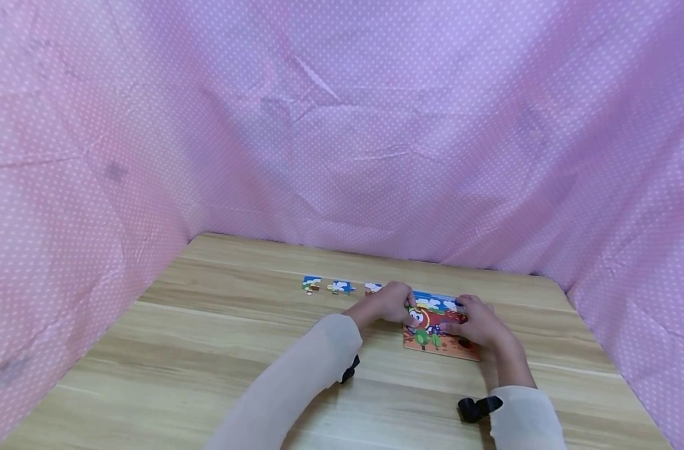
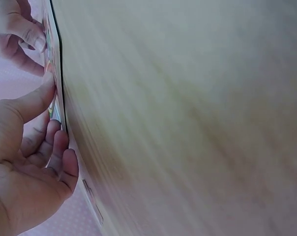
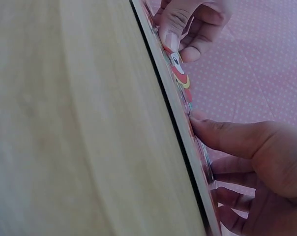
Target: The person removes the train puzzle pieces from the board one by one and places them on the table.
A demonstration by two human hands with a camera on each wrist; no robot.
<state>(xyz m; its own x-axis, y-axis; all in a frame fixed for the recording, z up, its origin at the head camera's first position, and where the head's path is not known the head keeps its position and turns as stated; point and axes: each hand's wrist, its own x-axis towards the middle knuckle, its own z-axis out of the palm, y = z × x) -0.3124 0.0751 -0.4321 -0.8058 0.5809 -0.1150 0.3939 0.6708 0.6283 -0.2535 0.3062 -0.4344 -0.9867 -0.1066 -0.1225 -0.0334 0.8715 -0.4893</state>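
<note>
A colourful cartoon jigsaw puzzle lies flat on the table, showing blue sky, clouds and orange ground. At its left side my left hand pinches a puzzle piece with a cartoon eye and red and yellow parts; in the right wrist view this piece tilts up from the puzzle's surface. My right hand rests over the puzzle's right side, its thumb on the picture and its other fingers spread along the far right part. Both hands partly cover the picture.
Three loose pieces lie in a row left of the puzzle: a left one, a middle one and one partly behind my left hand. Pink dotted cloth surrounds the wooden table. A black strap device is on my right wrist.
</note>
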